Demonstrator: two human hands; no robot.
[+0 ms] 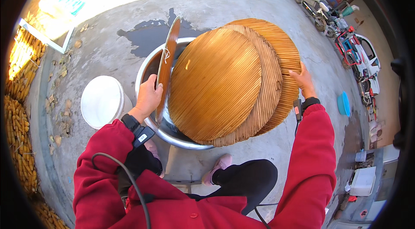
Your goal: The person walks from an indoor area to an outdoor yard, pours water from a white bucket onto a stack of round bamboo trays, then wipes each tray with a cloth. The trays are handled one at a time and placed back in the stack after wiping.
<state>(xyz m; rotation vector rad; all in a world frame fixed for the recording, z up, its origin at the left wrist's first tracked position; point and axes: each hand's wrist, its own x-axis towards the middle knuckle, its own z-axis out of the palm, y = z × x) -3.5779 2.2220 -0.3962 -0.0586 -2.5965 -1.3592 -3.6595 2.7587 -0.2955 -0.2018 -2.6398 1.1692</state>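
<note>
My left hand grips the edge of a round brown board, held upright and seen nearly edge-on, with a white string loop tied at its rim. A large metal basin stands on the ground before me. Over it lean overlapping round mats of thin plant stalks: a smooth golden front mat, a rougher middle mat and a rear mat. My right hand pinches the rear mat's right edge, thumb on its face and fingers behind. Most of the basin's inside is hidden.
A white bucket stands left of the basin. Dark wet concrete lies beyond it. Corn cobs are piled along the left. To the right are a light-blue tub, a motorcycle and a white vehicle.
</note>
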